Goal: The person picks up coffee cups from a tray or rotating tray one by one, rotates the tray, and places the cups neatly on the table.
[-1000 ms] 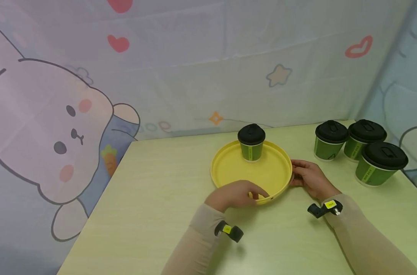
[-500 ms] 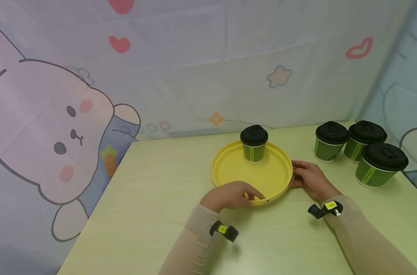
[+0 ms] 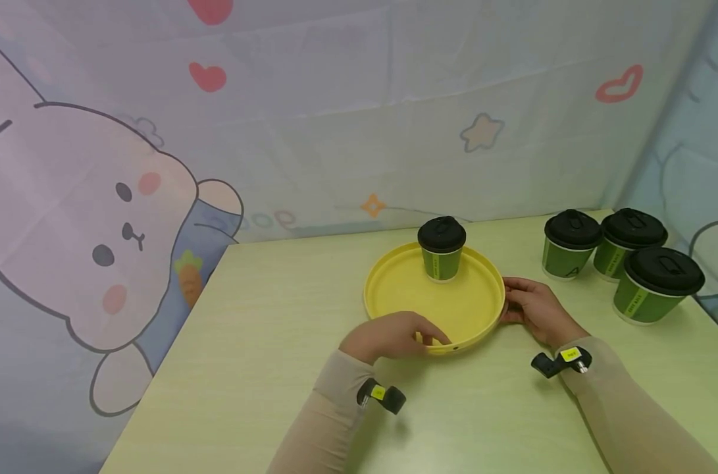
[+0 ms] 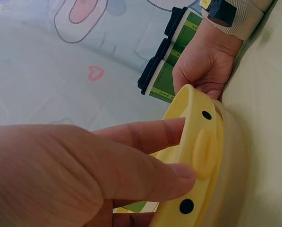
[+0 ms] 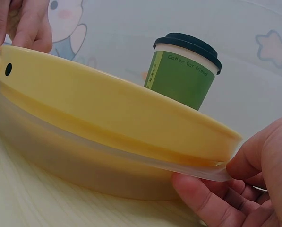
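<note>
A round yellow tray (image 3: 406, 293) with a raised rim sits on a frosted, see-through base (image 5: 107, 170). On the tray's far part stands a green paper cup (image 3: 442, 253) with a black lid. My left hand (image 3: 394, 337) pinches the tray's near rim, thumb outside and fingers inside, beside a raised yellow bump (image 4: 205, 153) between two black dots. At the right side, my right hand (image 3: 536, 309) pinches the edge of the frosted base between thumb and fingers. Some of the left fingertips are hidden behind the rim in the left wrist view.
Several objects share the pale wooden table (image 3: 264, 316). Three more lidded green cups, a left one (image 3: 567, 257), a back one (image 3: 609, 257) and a front one (image 3: 645, 296), stand close together at right. A printed cloth (image 3: 311, 118) hangs behind the table.
The tray has turned a little clockwise as seen from above. Its cup has shifted right, while the rim mark and my left hand have moved left. My right hand stays in place.
</note>
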The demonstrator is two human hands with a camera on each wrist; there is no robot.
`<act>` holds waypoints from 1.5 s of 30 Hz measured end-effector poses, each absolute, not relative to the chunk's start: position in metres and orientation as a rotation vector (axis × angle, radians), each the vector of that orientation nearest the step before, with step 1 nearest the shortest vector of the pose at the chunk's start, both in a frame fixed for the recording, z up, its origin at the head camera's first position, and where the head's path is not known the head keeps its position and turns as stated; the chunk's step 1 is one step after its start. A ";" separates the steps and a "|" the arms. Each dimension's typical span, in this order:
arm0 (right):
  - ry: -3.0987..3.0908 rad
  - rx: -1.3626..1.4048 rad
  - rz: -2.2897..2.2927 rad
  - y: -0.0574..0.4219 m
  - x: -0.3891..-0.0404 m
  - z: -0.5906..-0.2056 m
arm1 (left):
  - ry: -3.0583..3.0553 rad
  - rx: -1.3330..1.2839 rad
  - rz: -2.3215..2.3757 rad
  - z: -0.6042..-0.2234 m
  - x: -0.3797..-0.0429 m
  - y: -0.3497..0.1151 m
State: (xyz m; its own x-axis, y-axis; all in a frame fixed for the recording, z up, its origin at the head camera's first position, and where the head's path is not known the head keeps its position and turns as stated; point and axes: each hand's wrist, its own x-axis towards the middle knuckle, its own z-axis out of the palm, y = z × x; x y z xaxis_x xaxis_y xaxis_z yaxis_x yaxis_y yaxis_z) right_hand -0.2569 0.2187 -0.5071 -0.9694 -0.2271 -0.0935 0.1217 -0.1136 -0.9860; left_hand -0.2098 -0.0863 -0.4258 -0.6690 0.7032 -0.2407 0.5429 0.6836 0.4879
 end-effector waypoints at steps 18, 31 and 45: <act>1.901 -0.106 -2.180 0.219 -0.257 -0.506 | 2.463 0.962 0.536 -0.418 -0.210 -0.095; 1.913 -0.125 -2.182 0.219 -0.256 -0.507 | 2.448 0.908 0.555 -0.415 -0.215 -0.104; 1.951 -0.137 -2.167 0.219 -0.258 -0.510 | 3.111 0.427 1.034 -0.388 -0.242 -0.129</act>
State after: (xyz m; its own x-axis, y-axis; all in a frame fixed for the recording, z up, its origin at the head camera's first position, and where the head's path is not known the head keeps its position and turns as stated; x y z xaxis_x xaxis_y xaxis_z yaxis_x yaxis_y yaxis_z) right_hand -0.2585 0.2185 -0.5098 -0.9711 -0.2255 -0.0787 0.1019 -0.0932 -0.9904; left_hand -0.2422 -0.1288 -0.3878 -0.9534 0.1901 0.2342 0.2924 0.7727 0.5633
